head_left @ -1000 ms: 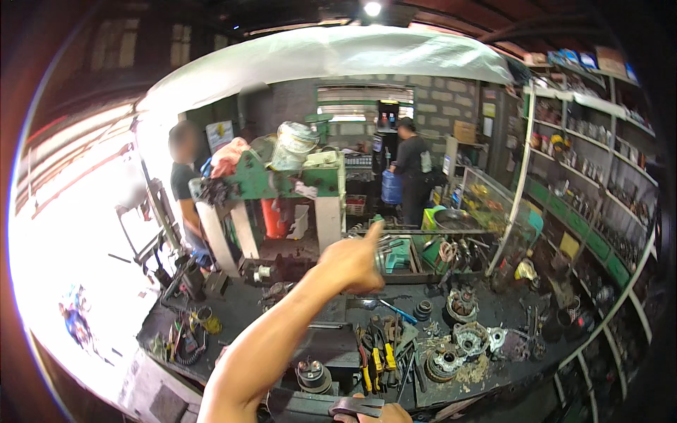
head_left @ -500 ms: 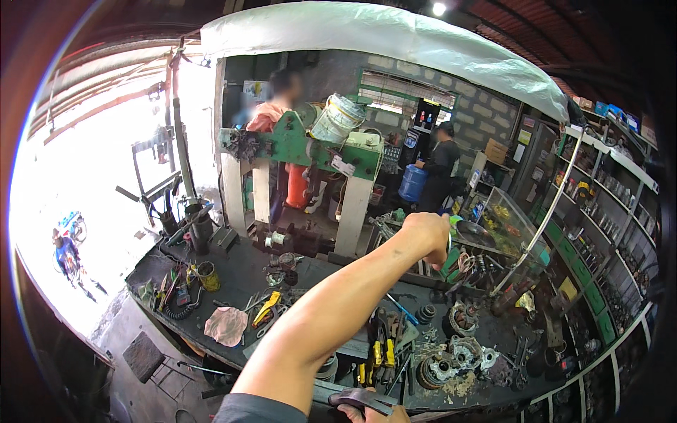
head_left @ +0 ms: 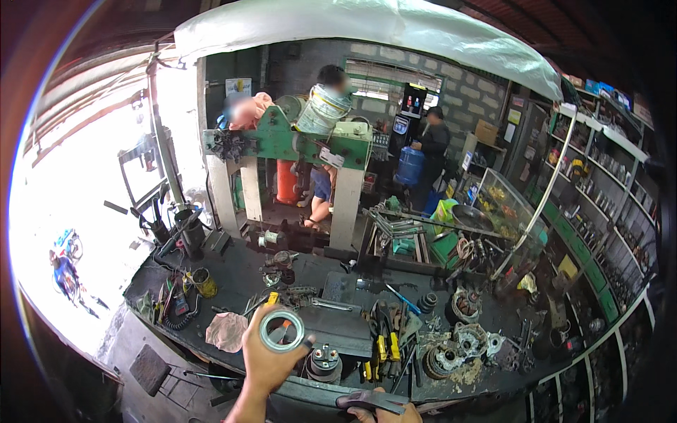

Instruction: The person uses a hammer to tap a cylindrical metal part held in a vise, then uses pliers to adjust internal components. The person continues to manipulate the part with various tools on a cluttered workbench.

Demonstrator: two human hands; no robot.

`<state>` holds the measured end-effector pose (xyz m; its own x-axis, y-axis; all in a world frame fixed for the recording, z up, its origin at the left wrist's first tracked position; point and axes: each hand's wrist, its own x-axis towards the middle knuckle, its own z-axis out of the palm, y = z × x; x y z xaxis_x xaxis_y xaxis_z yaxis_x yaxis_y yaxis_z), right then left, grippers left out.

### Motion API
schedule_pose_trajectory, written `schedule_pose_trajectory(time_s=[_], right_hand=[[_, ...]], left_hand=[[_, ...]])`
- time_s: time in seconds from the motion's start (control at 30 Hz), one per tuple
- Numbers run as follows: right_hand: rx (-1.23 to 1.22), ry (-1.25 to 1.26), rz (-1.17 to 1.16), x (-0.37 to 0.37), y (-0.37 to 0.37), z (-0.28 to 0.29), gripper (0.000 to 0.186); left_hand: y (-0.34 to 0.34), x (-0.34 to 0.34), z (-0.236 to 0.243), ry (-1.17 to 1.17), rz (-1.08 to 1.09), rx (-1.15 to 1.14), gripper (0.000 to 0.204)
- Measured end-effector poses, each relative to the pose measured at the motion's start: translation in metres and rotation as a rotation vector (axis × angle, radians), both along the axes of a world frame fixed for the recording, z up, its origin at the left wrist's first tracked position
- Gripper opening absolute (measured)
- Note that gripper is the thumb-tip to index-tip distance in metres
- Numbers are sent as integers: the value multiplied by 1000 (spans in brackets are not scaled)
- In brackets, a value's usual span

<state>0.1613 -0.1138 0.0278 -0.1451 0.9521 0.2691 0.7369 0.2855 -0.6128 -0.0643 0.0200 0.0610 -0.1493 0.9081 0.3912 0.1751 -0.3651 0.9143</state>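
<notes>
My left hand [head_left: 264, 363] is raised above the front of the bench, fingers wrapped round a silvery-green ring [head_left: 299, 326] with a wide open middle. Just right of that hand stands a round metal part [head_left: 325, 366] with small posts on top. At the lower edge, my right hand [head_left: 395, 414] grips a dark tool [head_left: 363, 399] with a black curved end and a flat grey end; its exact kind is unclear. Close by lie several yellow-and-black-handled tools [head_left: 381, 345]. A pink cloth [head_left: 226, 331] is left of my left hand.
Dismantled metal housings [head_left: 458, 349] lie on the dark workbench [head_left: 296, 317] at right. Behind them sits a tool-filled tray [head_left: 416, 243]. A green press frame [head_left: 282, 137] stands beyond the bench, with people around it. Shelves [head_left: 599, 204] line the right side.
My left hand has drawn back from the far tray to the near bench, bringing the ring. My right hand stays low with the dark tool. A person behind the press has moved right.
</notes>
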Motion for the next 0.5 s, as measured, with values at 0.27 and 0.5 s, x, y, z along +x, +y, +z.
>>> schedule_pose_trajectory(time_s=[0.27,0.5], right_hand=[[65,-86,62,0,3,9,30],[339,-144,248,13,4,30,23]], left_hand=[[-47,9,-80,-212,194,105,68],[-44,11,-93,-160,244,115,70]])
